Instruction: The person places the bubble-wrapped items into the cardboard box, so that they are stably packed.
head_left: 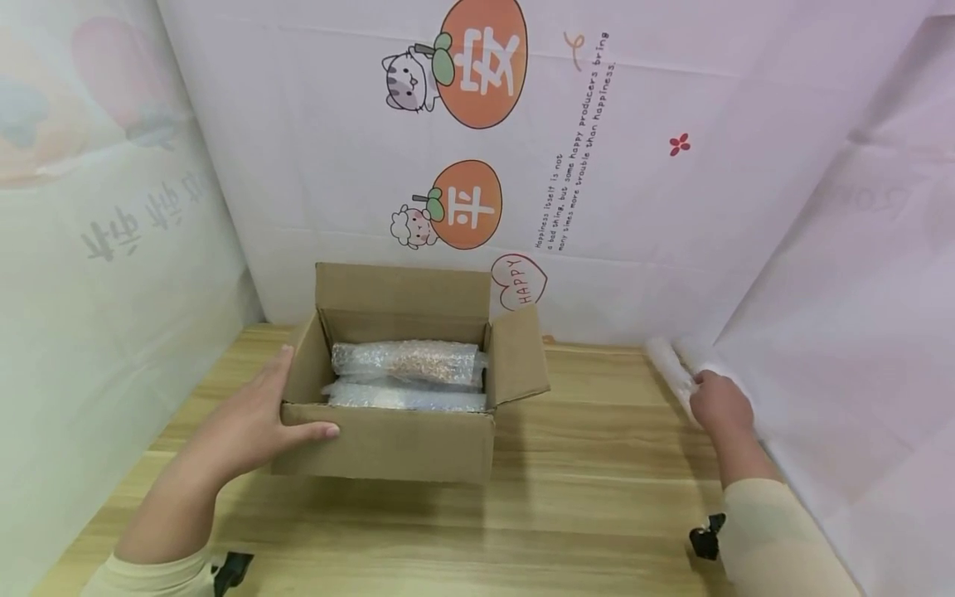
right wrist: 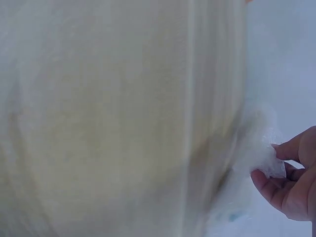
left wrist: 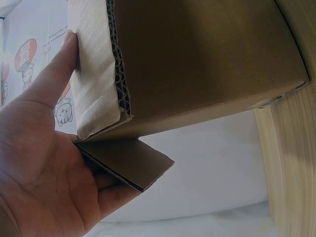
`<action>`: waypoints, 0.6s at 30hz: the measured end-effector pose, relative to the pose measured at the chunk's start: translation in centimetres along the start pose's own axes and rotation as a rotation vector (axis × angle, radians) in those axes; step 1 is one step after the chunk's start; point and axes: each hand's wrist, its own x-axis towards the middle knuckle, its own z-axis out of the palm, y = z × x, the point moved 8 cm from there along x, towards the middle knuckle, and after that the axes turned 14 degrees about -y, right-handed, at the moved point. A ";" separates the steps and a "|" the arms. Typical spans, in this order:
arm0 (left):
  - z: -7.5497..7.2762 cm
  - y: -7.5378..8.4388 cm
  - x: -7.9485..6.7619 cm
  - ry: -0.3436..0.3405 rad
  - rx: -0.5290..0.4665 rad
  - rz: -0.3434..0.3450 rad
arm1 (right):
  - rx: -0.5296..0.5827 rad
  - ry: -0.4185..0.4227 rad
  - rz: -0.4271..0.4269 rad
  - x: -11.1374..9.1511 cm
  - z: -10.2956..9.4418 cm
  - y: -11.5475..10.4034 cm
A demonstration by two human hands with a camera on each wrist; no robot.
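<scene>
An open cardboard box (head_left: 388, 448) stands left of centre on the table. Inside lie two bubble-wrapped bundles, one behind (head_left: 406, 361) and one in front (head_left: 406, 398); the wrap hides what they contain. My left hand (head_left: 242, 435) grips the box's front left corner, thumb along the front face. In the left wrist view its fingers pass partly behind a cardboard flap (left wrist: 128, 160). Far to the right, my right hand (head_left: 722, 406) pinches the near end of clear bubble wrap (head_left: 669, 371), which lies in long shapes by the right wall. The right wrist view is blurred.
White printed sheeting (head_left: 634, 290) rises behind the box and on both sides. A side flap (head_left: 521, 352) sticks out to the box's right, and a back flap (head_left: 403, 290) stands up. Wood-grain table surface (head_left: 589, 464) lies between the box and my right hand.
</scene>
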 end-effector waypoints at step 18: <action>0.0 0.0 0.1 -0.009 0.000 -0.007 | 0.062 0.157 -0.258 -3.7 -6.5 -10.6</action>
